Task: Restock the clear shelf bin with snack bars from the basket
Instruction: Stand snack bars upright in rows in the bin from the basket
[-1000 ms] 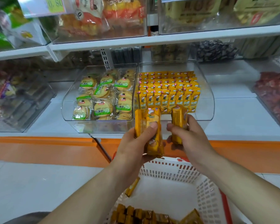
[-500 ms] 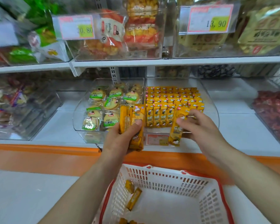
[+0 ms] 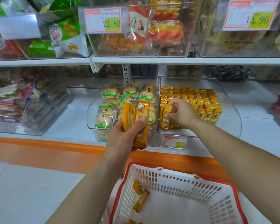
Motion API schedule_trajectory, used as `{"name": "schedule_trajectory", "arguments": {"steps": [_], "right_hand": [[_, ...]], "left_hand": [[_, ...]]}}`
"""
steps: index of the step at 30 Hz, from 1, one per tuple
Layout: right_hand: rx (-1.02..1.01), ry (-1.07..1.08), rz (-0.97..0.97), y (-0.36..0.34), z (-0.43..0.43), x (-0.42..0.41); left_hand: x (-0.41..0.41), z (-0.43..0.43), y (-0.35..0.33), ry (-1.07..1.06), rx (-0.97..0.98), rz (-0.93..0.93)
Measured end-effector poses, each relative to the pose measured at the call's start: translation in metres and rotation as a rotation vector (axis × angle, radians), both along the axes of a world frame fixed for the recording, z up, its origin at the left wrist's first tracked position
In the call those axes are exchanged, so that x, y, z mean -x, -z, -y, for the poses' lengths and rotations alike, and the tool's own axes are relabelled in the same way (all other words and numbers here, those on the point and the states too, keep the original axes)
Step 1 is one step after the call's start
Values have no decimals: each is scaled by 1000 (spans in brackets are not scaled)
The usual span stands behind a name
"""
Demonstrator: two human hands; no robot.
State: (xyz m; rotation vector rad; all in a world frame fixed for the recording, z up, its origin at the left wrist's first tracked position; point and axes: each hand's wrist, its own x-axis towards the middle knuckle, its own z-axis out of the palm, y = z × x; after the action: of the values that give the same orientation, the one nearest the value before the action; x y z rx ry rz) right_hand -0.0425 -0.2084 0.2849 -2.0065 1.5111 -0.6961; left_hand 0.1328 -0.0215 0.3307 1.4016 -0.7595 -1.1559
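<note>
My left hand (image 3: 122, 139) grips two yellow snack bars (image 3: 136, 122) upright in front of the shelf edge. Inside the clear shelf bin (image 3: 233, 113), my right hand (image 3: 180, 113) pinches one yellow snack bar (image 3: 166, 116) at the front left of the rows of yellow bars (image 3: 200, 101) standing there. Below, the white basket with a red rim (image 3: 176, 180) holds a few loose bars (image 3: 141, 199) on its floor.
A clear bin of round green-labelled biscuits (image 3: 107, 117) stands left of the bar bin. A price tag (image 3: 174, 142) hangs on the bin front. The upper shelf (image 3: 184, 60) carries bins of bagged snacks. An orange plinth (image 3: 39, 149) runs below.
My right hand has carried its bar from in front of the shelf forward into the bin's front left corner. My left hand has stayed put with its bars. The view has tilted up.
</note>
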Motion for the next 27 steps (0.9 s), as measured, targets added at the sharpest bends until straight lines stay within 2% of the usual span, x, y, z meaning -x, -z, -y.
{"name": "schedule_trajectory", "arguments": {"steps": [8, 13, 19, 23, 27], "right_hand": [[-97, 92, 76, 15, -1, -6], [-13, 44, 48, -21, -36, 20], [-248, -188, 407, -63, -117, 50], [-370, -164, 739, -58, -148, 52], [-419, -140, 794, -48, -150, 54]], "left_hand": [[-6, 0, 1, -29, -5, -8], [-2, 0, -1, -20, -18, -44], [22, 0, 0, 127, -43, -133], [46, -2, 7, 208, 4, -13], [65, -4, 15, 231, 83, 111]]}}
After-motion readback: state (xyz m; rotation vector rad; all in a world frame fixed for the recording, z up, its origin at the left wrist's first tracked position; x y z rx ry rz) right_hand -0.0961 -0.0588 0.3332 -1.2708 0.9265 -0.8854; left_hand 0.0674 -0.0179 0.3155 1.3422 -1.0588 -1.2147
